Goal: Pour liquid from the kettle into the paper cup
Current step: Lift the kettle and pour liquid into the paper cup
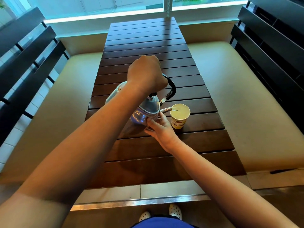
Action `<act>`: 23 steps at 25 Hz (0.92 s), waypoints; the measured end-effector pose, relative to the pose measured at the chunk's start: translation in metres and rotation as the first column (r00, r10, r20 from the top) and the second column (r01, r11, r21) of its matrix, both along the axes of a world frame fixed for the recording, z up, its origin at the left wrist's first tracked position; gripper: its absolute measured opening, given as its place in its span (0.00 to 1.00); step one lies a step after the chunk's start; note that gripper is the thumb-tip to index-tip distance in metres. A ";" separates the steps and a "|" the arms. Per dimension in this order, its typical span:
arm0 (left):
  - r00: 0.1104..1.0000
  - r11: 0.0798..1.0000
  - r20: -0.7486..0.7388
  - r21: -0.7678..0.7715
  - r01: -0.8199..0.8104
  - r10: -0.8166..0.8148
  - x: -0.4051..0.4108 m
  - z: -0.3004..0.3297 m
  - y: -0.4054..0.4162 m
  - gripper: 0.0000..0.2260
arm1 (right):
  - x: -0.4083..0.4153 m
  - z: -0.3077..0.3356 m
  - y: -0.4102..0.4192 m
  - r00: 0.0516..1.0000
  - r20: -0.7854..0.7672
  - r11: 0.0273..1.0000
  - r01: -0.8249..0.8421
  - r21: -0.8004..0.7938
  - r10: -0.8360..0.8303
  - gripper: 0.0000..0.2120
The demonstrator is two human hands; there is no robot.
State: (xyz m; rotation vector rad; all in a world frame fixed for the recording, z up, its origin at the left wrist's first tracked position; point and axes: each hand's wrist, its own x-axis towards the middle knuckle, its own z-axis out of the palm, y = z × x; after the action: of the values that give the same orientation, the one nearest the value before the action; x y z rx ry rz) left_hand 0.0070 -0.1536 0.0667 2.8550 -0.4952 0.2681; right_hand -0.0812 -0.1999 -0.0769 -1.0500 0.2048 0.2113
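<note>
Kettle: shiny domed metal kettle (144, 111), tilted, spout over cup rim.
Cup: printed white paper cup (179, 116), just right of kettle.
Left hand (145, 74): fist clenched around black handle.
Right hand (160, 127): fingers spread, steadying kettle's body.
Progress: pour underway; fill level unclear.

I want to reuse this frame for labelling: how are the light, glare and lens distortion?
Head view: daylight from the window is bright and bluish. The kettle shows small highlights. Wide-angle bending curves the benches and stretches the left hand forearm. The right hand, paper cup and table stay sharp. The thin pour at the spout is hard to see.
</note>
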 end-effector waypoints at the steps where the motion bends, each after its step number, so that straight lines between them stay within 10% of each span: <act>1: 1.000 1.000 0.002 0.002 0.004 -0.004 0.000 0.000 0.000 0.05 | 0.000 0.000 0.000 1.000 0.000 1.000 -0.001 -0.002 0.001 0.26; 23: 1.000 1.000 -0.008 -0.006 0.005 -0.005 0.002 0.000 0.001 0.05 | -0.002 0.008 0.003 1.000 -0.007 1.000 -0.003 -0.012 0.003 0.25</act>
State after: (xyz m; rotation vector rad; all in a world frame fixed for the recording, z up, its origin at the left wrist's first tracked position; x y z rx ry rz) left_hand 0.0089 -0.1521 0.0662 2.8478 -0.4990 0.2562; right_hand -0.0832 -0.1972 -0.0689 -1.0617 0.2106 0.2165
